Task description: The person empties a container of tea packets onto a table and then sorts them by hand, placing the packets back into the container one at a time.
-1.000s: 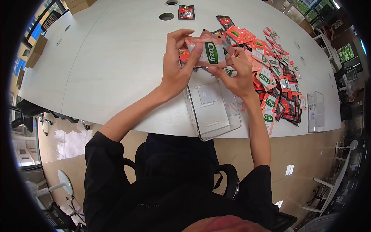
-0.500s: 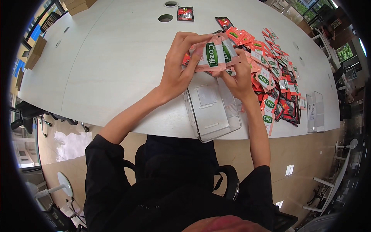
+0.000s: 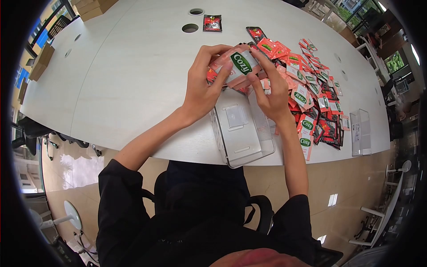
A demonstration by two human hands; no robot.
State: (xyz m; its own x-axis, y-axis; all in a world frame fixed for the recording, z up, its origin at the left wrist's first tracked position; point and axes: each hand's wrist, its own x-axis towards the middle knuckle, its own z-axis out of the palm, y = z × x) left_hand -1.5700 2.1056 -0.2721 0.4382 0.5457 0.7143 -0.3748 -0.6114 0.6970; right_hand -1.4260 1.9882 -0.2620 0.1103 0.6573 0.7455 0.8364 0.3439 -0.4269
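Above the far end of a clear plastic box, a small stack of pink-and-white Cozy sachets is held between both hands. My left hand grips the stack's left side, thumb on the front and fingers behind. My right hand closes on the right side, its thumb at the lower edge and its fingers along the top. Part of a red sachet shows under the left fingers. The box stands at the table's near edge, below my hands. Beside my right hand spreads a loose pile of red, black and Cozy sachets.
One black-and-red sachet lies apart near two round cable holes in the white table. A second clear container stands at the right edge. Cardboard boxes sit at the far left.
The sachets, fanned apart half a second ago, are now gathered into one tilted stack. My right fingers have moved up over its top edge.
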